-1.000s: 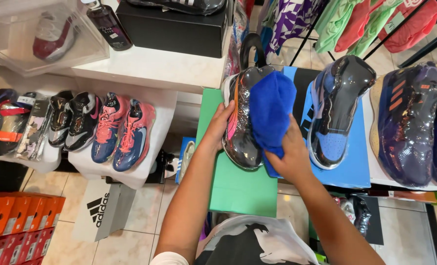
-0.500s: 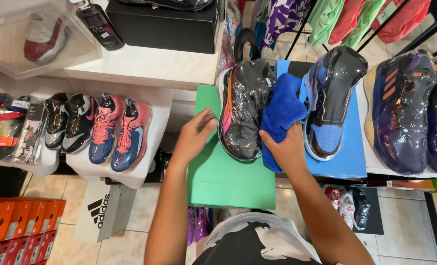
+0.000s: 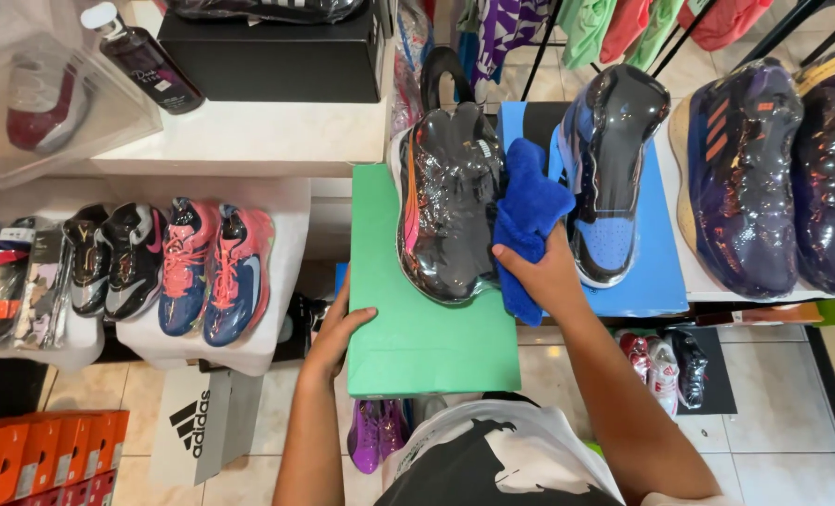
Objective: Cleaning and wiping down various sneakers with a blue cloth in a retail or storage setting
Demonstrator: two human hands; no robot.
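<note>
A blue cloth [image 3: 528,220] is gripped in the right hand [image 3: 544,274] and pressed against the side of a plastic-wrapped dark shoe [image 3: 447,201], which lies on a green box [image 3: 417,347]. The box's left edge is clasped by the left hand [image 3: 336,335].

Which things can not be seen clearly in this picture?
- Right palm, head view: hidden by the blue cloth.
- Left fingertips: behind the green box edge.
- Wrapped black shoe: plastic glare blurs its details.
- Purple shoe: cut off by the right edge.
</note>
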